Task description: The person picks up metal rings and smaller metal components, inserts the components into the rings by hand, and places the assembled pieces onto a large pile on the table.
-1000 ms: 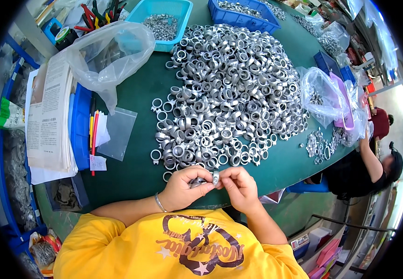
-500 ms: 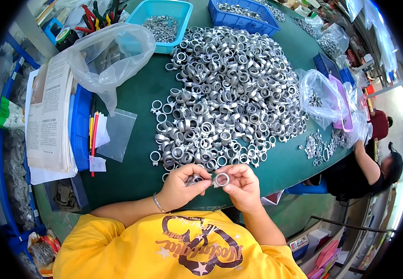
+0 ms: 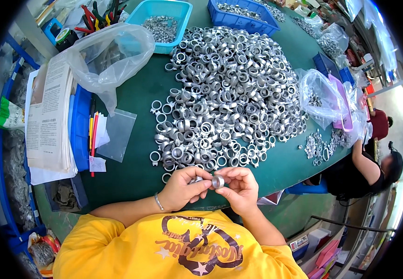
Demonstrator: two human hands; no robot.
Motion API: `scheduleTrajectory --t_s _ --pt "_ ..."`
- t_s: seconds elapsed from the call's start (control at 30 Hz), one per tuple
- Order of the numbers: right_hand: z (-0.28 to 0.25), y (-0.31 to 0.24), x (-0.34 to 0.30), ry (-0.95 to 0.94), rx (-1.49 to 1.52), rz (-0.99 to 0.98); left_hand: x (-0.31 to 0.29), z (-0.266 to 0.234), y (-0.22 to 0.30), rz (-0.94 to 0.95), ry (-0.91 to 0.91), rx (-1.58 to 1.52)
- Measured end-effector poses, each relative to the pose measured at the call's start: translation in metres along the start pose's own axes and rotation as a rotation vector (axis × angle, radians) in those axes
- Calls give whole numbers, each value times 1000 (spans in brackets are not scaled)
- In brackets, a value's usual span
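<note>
Close to the table's near edge, my right hand (image 3: 240, 187) pinches a silver metal ring (image 3: 218, 182) between thumb and fingers, its side wall showing. My left hand (image 3: 185, 187) is closed around more metal rings (image 3: 196, 179), partly hidden by the fingers. Its thumb tip comes close to the ring in my right hand; whether it touches, I cannot tell. Just beyond both hands spreads a large heap of similar metal rings (image 3: 231, 93), many with a small lug on the side.
A turquoise basket (image 3: 183, 35) and a blue basket (image 3: 245, 24) of small parts stand behind the heap. Left lie a plastic bag (image 3: 110, 69), newspapers (image 3: 48, 121) and pencils (image 3: 94, 139). A pink tray (image 3: 341, 100) is at right, near a co-worker in black (image 3: 355, 176).
The ring in my right hand has turned from showing its round opening to showing its side wall. Both hands have shifted only slightly.
</note>
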State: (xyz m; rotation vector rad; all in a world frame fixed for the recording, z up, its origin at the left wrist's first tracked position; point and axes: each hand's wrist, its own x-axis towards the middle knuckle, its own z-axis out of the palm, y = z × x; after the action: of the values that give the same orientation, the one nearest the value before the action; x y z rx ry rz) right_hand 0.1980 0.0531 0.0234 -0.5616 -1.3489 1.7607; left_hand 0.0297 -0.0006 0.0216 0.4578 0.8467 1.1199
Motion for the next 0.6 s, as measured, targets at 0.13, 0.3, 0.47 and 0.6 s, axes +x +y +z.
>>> scheduleTrajectory --t_s 0.13,0.3,0.47,0.6 --pt "0 -6 2 -10 -346 -92 2 -5 -1 -26 -37 13" --pt "4 -15 15 -72 -767 -348 0 -7 2 -143 -119 -238" --pt "-20 -10 47 176 -1123 -370 2 -4 13 -116 -30 -236" --pt "-24 -1 75 112 -1351 -353 5 -13 7 -117 -117 -357"
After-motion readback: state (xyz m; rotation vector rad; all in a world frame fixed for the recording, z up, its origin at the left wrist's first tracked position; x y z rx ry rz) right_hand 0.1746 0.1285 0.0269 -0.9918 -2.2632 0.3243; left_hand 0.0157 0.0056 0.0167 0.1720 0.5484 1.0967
